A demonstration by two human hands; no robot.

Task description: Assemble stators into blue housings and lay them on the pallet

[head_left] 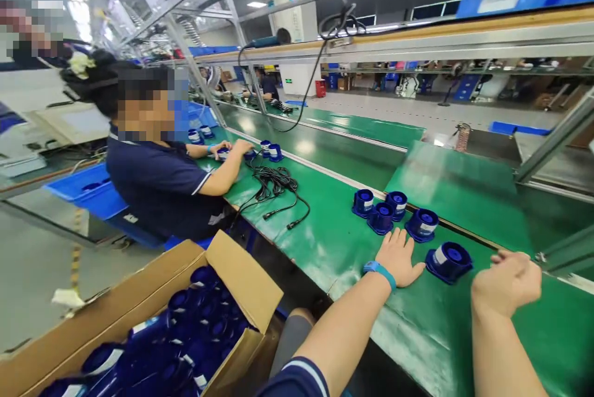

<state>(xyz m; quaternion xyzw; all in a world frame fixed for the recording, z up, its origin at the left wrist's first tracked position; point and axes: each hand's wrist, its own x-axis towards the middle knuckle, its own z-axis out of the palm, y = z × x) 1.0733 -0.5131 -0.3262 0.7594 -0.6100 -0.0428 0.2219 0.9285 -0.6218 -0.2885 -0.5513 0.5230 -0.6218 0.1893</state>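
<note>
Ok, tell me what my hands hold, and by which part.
Your left hand is spread open beside a dark-blue, round plastic housing and holds nothing. Your right hand is curled; whether it grips anything cannot be told.

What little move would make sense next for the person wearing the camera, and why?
Perhaps move the left hand rightward to grasp the nearest blue housing: its fingers are spread, and the housing sits between it and the right hand.
</note>
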